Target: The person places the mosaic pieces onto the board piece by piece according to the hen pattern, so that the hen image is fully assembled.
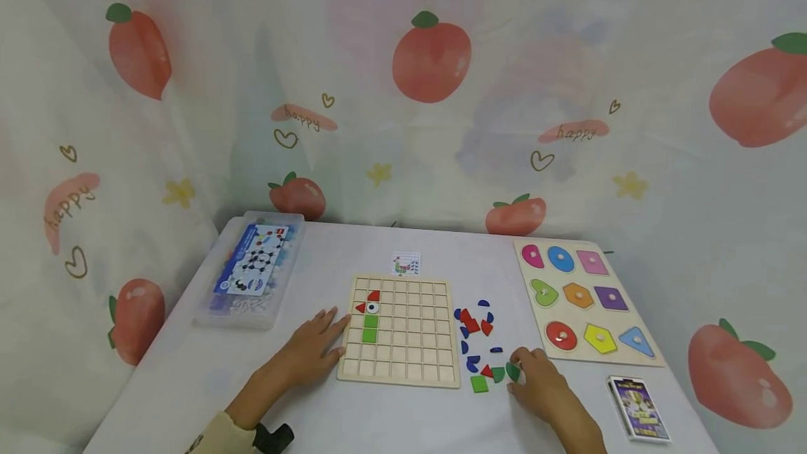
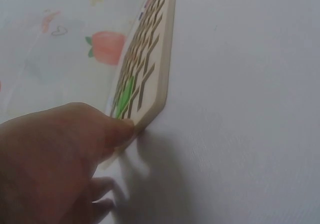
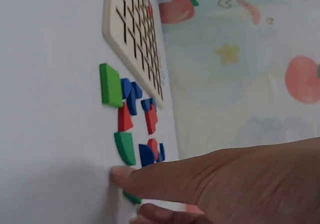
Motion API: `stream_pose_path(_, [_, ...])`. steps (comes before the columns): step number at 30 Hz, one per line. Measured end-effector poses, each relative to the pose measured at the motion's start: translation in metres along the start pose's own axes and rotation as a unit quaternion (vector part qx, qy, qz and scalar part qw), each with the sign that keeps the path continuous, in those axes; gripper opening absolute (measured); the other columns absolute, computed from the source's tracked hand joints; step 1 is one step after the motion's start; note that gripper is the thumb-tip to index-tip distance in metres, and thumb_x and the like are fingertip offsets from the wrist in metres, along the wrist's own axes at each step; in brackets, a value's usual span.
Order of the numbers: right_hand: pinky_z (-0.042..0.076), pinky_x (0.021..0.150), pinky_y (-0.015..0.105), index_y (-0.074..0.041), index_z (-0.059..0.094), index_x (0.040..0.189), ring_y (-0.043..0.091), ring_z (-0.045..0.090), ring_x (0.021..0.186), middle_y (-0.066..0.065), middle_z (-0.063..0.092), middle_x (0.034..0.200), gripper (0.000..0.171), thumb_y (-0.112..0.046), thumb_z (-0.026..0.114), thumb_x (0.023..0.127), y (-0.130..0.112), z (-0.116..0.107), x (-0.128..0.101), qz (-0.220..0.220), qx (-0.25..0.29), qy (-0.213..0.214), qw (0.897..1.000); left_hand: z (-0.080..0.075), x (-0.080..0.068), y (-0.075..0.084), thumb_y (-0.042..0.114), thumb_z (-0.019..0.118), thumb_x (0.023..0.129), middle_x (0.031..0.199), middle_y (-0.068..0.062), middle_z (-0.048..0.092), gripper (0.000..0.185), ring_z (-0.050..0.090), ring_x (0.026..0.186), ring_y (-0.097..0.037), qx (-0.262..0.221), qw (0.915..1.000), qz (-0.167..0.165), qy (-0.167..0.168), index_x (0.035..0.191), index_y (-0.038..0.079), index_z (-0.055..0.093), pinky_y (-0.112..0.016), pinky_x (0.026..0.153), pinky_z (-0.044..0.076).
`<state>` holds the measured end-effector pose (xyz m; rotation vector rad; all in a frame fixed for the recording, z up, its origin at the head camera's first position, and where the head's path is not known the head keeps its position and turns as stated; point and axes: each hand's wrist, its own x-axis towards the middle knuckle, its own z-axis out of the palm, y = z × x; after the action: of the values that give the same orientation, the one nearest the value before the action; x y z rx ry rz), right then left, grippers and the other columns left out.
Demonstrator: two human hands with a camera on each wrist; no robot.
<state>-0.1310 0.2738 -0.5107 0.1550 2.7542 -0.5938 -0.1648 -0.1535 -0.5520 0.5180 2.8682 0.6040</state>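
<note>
My right hand (image 1: 542,384) pinches a green piece (image 1: 513,371) at its fingertips, flat on the counter (image 1: 189,377) beside the other loose pieces (image 1: 476,331). It looks light, thin, stiff and smooth, so I'd say edges are best for lifting. My left hand (image 1: 313,349) rests flat, fingers straight, against the wooden grid board (image 1: 403,370).

The grid board (image 1: 400,328) lies mid-worktop (image 1: 189,377). Left of it and farther back sits the plastic box (image 1: 251,269); just behind it, a small card (image 1: 405,264). Right of it lie the loose pieces (image 1: 479,342) — beyond them the shape puzzle (image 1: 583,300). The card deck (image 1: 638,408) lies nearer, right of the board.
</note>
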Motion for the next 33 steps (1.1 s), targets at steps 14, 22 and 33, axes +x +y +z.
stream_pose_path(14, [0.062, 0.087, 0.044, 0.000, 0.066, 0.119, 0.020, 0.059, 0.088, 0.011, 0.060, 0.103, 0.025, 0.004, 0.072, 0.094, 0.021, 0.007, 0.003, -0.027, 0.055, 0.028, 0.998, 0.003, 0.002, -0.001, 0.036, 0.060, 0.106, 0.172, -0.015, 0.031, 0.063, 0.026, 0.160, -0.041, -0.002, 1.0000, -0.004, 0.001, 0.164, 0.019, 0.042, -0.061, 0.126, 0.027])
stream_pose_path(22, [0.062, 0.093, 0.044, -0.004, 0.069, 0.120, 0.018, 0.061, 0.091, 0.009, 0.062, 0.110, 0.026, -0.002, 0.075, 0.094, 0.020, 0.011, 0.006, -0.032, 0.050, 0.048, 0.997, 0.001, -0.001, 0.000, 0.034, 0.060, 0.106, 0.171, -0.017, 0.033, 0.062, 0.027, 0.159, -0.043, -0.007, 1.0000, 0.000, 0.001, 0.163, 0.017, 0.043, -0.062, 0.126, 0.027])
stream_pose_path(33, [0.062, 0.091, 0.043, 0.000, 0.071, 0.117, 0.019, 0.060, 0.091, 0.009, 0.063, 0.105, 0.024, -0.008, 0.077, 0.095, 0.006, 0.012, 0.015, -0.049, 0.052, 0.071, 0.995, 0.001, -0.001, -0.002, 0.033, 0.060, 0.106, 0.171, -0.018, 0.033, 0.062, 0.027, 0.159, -0.043, -0.010, 0.9999, 0.008, 0.005, 0.163, 0.016, 0.043, -0.063, 0.126, 0.028])
